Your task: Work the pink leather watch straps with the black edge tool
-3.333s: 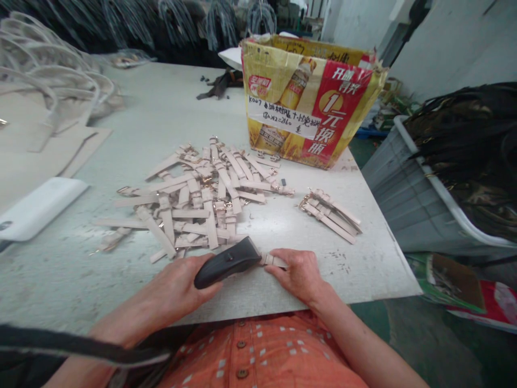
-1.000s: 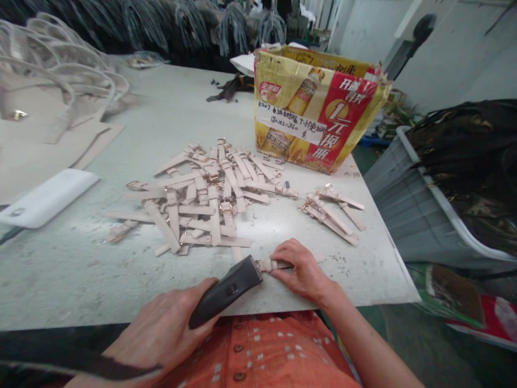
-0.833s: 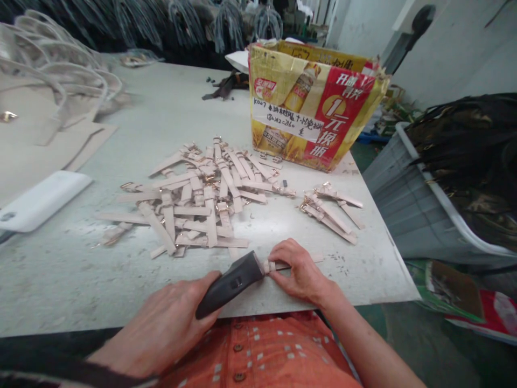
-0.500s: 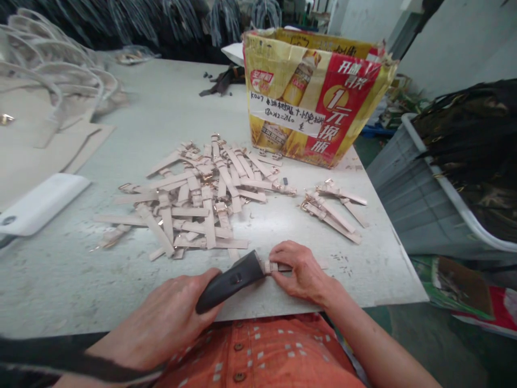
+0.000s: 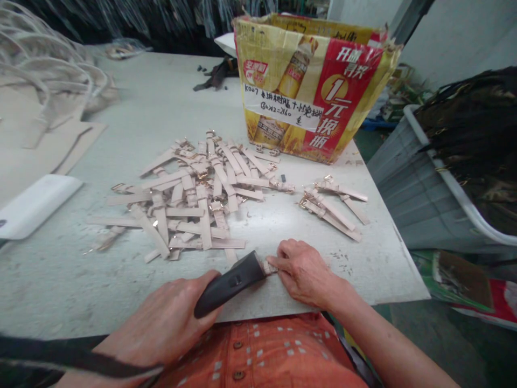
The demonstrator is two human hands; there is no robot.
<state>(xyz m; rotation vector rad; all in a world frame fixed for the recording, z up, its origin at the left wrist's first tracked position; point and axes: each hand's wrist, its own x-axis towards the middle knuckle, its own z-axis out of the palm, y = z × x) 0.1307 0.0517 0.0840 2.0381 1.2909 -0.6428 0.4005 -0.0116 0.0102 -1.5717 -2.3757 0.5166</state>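
My left hand [image 5: 177, 307] is closed round a black hand-held tool [image 5: 230, 284] shaped like a hair clipper. The tool's wide end points right and meets a small beige strap [image 5: 268, 266] low over the table's near edge. The fingers of my right hand [image 5: 302, 269] pinch this strap and cover most of it. Beyond my hands lies a loose pile of beige buckle straps [image 5: 194, 199] with gold-coloured buckles. A smaller group of buckle straps [image 5: 333, 210] lies off to the right.
A yellow and red cardboard box [image 5: 311, 102] stands at the table's back right. On the left are a white flat-sided object [image 5: 40, 205] and beige bag pieces with handles [image 5: 44, 108]. A grey bin [image 5: 440, 188] full of dark items stands beyond the table's right edge.
My right hand's fingers have shifted slightly on the strap, with the index finger now stretched toward the tool's end. The tool stays almost in place. The view has tilted slightly.
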